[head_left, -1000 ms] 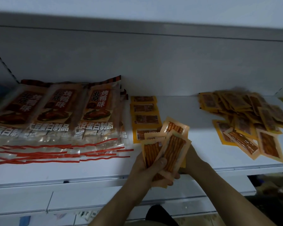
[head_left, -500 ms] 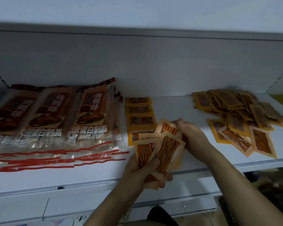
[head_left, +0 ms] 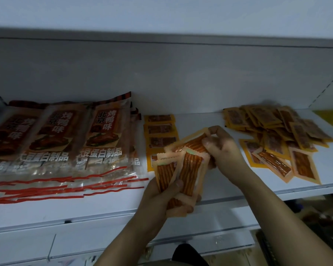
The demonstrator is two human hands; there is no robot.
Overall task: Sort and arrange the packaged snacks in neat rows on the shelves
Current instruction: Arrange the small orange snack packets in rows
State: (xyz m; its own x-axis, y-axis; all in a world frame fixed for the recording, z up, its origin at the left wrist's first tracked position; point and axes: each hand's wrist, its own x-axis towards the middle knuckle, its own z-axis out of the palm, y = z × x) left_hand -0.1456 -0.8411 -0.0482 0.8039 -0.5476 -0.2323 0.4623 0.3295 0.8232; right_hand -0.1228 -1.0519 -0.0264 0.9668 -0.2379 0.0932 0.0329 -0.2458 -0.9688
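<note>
Orange-striped clear packets (head_left: 183,173) fanned, crinkled, glossy.

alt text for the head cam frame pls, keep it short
A person's left hand grips a fan of small orange snack packets over a white shelf while the right hand pinches the rearmost packet. Behind them runs a neat row of yellow packets; large roast-duck-flavour bags lie to the left, a loose pile of packets to the right.

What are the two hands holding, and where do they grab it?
The left hand grips a fan of small orange snack packets by their lower ends. The right hand pinches the top packet of that fan at its upper right edge.
</note>
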